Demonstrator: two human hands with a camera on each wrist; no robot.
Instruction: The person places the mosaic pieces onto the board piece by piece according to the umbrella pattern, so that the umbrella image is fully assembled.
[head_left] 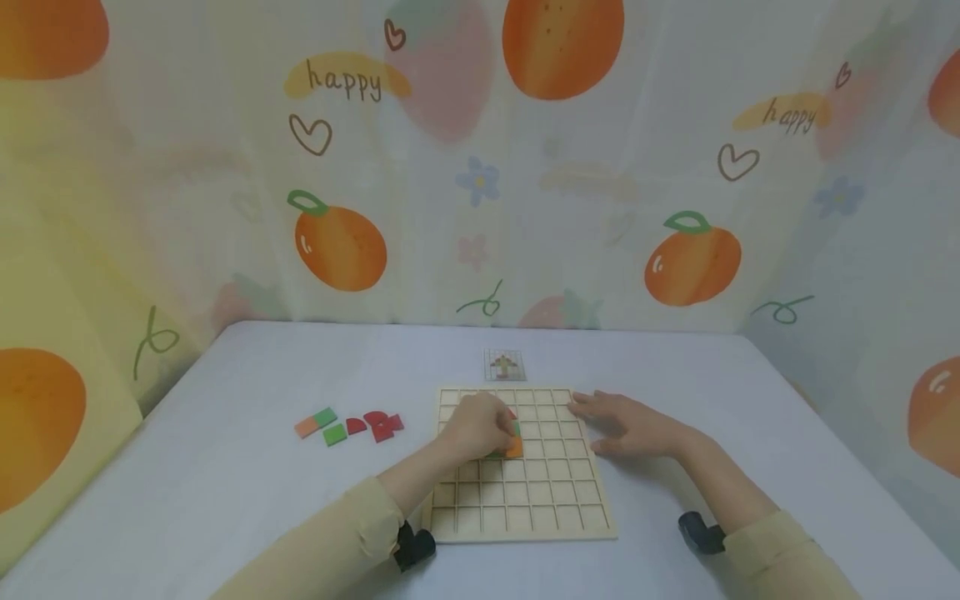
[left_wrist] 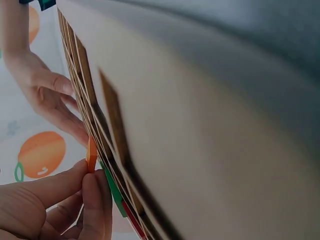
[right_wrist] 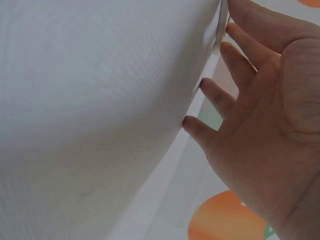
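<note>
My left hand (head_left: pixel 477 427) is over the wooden grid board (head_left: pixel 532 521), pinching an orange tile (left_wrist: pixel 91 156) between thumb and fingertips. The left wrist view shows this tile tipped on edge, close to the grid. Beside it on the board lie a green tile (left_wrist: pixel 114 190) and a red tile (left_wrist: pixel 131 218), both partly covered by the hand in the head view. My right hand (head_left: pixel 633 425) is at the board's right edge with fingers spread, its fingertips touching the rim. In the right wrist view, the thumb (right_wrist: pixel 250 17) lies along that edge.
Left of the board, several loose tiles lie on the white table (head_left: pixel 225 492): an orange square (head_left: pixel 307 427), green squares (head_left: pixel 334 434) and red pieces (head_left: pixel 356 427). A small clear-covered picture card (head_left: pixel 505 364) lies behind the board. A fruit-patterned curtain (head_left: pixel 555 208) surrounds the table.
</note>
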